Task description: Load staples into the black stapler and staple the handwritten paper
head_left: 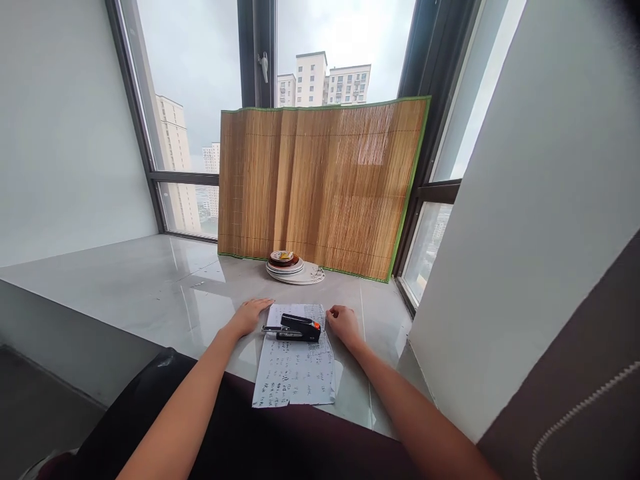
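A black stapler [300, 329] with an orange-red mark at its right end lies across the upper part of a handwritten sheet of paper [300, 380]. Its metal staple tray sticks out to the left. My left hand [251, 316] rests flat at the paper's upper left corner, fingers stretched out and apart from the stapler. On the other side, my right hand [344, 323] lies beside the paper's right edge with its fingers curled in. I see nothing in those fingers. Neither hand touches the stapler.
A stack of plates [285, 267] stands behind the paper on the glossy tiled sill [150, 273]. Behind it a bamboo mat [320, 187] with green edging leans against the windows. A white wall [500, 200] bounds the right side. The sill's front edge is near my lap.
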Demonstrator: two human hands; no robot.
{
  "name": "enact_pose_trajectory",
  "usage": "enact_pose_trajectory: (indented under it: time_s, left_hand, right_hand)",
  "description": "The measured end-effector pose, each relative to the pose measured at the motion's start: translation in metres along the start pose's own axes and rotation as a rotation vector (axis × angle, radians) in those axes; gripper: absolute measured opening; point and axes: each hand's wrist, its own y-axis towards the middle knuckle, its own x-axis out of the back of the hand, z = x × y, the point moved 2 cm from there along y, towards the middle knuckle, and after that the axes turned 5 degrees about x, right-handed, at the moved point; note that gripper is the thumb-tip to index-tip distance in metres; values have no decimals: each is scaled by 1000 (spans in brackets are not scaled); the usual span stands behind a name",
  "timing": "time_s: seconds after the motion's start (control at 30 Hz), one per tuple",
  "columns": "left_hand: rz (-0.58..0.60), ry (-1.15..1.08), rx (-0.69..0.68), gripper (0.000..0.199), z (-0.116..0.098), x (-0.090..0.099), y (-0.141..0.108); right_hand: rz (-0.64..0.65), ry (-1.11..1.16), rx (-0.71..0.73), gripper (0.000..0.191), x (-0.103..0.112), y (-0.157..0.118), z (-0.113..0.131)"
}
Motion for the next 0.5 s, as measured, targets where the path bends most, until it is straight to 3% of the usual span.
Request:
enact_pose_trajectory:
  time_s: [0.23, 0.37, 0.5]
  left_hand:
    - [-110, 90, 48, 45, 0, 1, -8]
    - [-89, 167, 69, 34, -2, 2, -12]
    - [-82, 223, 112, 38, -5, 2, -15]
  right_hand:
    - [45, -2, 0, 20, 5, 7, 1]
    - [56, -45, -50, 26, 9, 6, 1]
    - [117, -86, -45, 20, 8, 6, 0]
